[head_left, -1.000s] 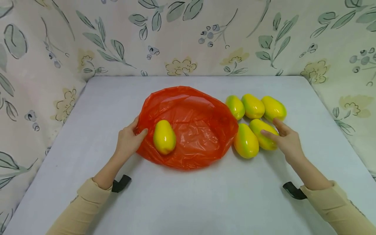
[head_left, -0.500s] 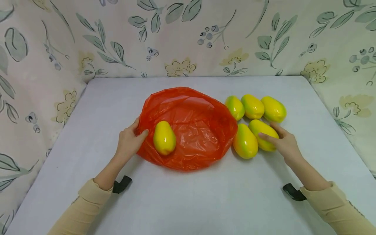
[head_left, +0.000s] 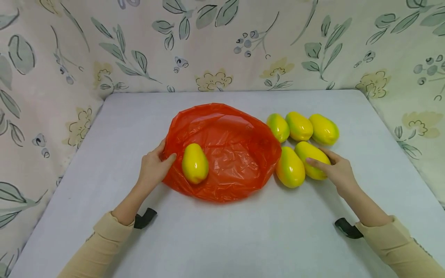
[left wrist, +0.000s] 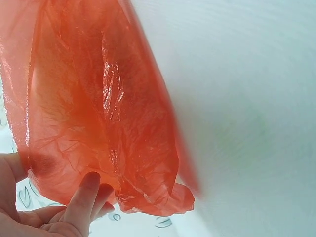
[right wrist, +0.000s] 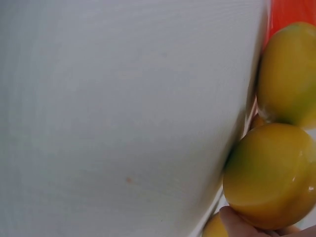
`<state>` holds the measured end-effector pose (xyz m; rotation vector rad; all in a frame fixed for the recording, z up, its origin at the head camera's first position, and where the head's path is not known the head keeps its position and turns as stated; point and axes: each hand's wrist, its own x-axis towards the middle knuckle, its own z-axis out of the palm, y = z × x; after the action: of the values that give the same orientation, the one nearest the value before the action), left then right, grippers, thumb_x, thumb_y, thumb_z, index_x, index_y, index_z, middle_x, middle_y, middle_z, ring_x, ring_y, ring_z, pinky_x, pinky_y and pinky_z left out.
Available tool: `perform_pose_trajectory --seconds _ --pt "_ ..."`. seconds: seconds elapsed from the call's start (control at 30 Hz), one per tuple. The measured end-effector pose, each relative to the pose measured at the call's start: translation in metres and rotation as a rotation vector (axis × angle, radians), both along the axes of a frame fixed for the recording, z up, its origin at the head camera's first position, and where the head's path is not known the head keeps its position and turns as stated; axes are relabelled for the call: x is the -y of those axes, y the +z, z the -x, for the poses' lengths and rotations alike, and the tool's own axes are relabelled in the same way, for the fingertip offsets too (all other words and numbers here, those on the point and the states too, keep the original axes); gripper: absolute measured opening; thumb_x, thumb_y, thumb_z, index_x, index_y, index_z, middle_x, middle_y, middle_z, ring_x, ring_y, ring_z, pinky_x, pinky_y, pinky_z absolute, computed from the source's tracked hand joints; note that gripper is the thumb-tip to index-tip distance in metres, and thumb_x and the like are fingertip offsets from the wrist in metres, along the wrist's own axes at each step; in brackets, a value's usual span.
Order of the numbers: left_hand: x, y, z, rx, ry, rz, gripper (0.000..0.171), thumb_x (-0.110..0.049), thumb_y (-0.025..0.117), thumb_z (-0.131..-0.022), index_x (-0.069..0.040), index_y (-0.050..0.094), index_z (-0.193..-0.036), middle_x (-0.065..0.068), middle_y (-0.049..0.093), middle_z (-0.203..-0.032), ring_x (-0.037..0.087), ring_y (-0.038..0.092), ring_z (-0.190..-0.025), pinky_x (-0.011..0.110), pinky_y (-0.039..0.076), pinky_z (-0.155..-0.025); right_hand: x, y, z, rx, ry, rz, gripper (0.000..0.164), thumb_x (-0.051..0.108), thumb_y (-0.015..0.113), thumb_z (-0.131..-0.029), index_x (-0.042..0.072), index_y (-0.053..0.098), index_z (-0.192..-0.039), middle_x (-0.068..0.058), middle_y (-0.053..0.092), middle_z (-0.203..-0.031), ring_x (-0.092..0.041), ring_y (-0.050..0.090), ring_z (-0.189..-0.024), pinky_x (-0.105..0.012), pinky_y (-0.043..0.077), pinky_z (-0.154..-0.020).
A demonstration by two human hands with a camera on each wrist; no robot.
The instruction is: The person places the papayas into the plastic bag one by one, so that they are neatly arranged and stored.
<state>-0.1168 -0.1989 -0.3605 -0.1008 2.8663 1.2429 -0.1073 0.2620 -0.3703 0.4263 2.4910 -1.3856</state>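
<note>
My left hand [head_left: 153, 166] holds the left rim of a red plastic bag [head_left: 229, 154], thumb over the edge and fingers outside. The bag lies with its mouth spread, and one yellow papaya [head_left: 195, 163] rests inside at its left. In the left wrist view, the fingers [left wrist: 85, 197] are against the thin, crinkled film. My right hand [head_left: 338, 172] grips the near right yellow-green papaya [head_left: 311, 158], thumb on its near side and fingers round its far right end. In the right wrist view, a thumb tip touches this papaya [right wrist: 269, 175].
Beside the held papaya lies another papaya [head_left: 290, 168] against the bag's right edge. Behind them is a row of three: a left one [head_left: 278, 127], a middle one [head_left: 299, 126] and a right one [head_left: 325, 129]. A white table [head_left: 236, 239] meets a floral cloth [head_left: 222, 46].
My right hand has moved slightly left and closed its thumb and fingers round the near right papaya. The left hand stays at the bag's rim.
</note>
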Motion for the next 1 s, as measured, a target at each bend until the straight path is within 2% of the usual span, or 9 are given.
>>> perform_pose_trajectory --seconds 0.17,0.43,0.73,0.9,1.0 --pt "0.000 0.001 -0.001 -0.002 -0.001 -0.006 0.060 -0.019 0.055 -0.097 0.000 0.032 -0.149 0.019 0.066 -0.083 0.025 0.049 -0.059 0.018 0.048 -0.057 -0.001 0.001 -0.001 -0.008 -0.041 -0.011 0.090 0.052 0.060 -0.091 0.004 0.019 -0.154 -0.029 0.013 -0.157 -0.049 0.019 -0.137 -0.065 0.023 -0.107" --pt "0.000 0.000 0.000 -0.003 -0.007 -0.008 0.061 -0.019 0.055 -0.097 0.000 0.032 -0.150 0.016 0.063 -0.075 0.025 0.047 -0.057 0.018 0.047 -0.056 -0.005 0.008 -0.005 -0.050 -0.088 0.007 0.090 0.052 0.061 -0.090 0.004 0.019 -0.154 -0.026 0.014 -0.157 -0.049 0.017 -0.139 -0.064 0.020 -0.108" --pt "0.000 -0.001 0.000 -0.011 -0.009 -0.006 0.060 -0.019 0.055 -0.097 0.000 0.032 -0.149 0.019 0.065 -0.080 0.023 0.048 -0.057 0.020 0.049 -0.058 -0.004 0.021 -0.006 -0.060 -0.133 0.052 0.090 0.052 0.061 -0.090 0.008 0.018 -0.155 -0.020 0.016 -0.159 -0.043 0.020 -0.140 -0.059 0.022 -0.111" --pt "0.000 -0.001 0.000 -0.013 -0.008 -0.002 0.060 -0.018 0.055 -0.097 0.001 0.032 -0.149 0.022 0.067 -0.091 0.020 0.049 -0.059 0.025 0.053 -0.061 0.005 0.031 -0.007 -0.078 -0.149 0.078 0.089 0.051 0.062 -0.090 0.009 0.019 -0.155 -0.018 0.017 -0.159 -0.040 0.023 -0.139 -0.055 0.023 -0.112" --pt "0.000 -0.001 0.000 -0.013 -0.010 -0.006 0.060 -0.018 0.055 -0.097 0.001 0.032 -0.149 0.023 0.068 -0.097 0.021 0.050 -0.061 0.023 0.053 -0.061 0.013 0.037 -0.008 -0.093 -0.150 0.089 0.088 0.051 0.063 -0.089 0.010 0.021 -0.155 -0.018 0.019 -0.159 -0.038 0.026 -0.137 -0.052 0.025 -0.112"
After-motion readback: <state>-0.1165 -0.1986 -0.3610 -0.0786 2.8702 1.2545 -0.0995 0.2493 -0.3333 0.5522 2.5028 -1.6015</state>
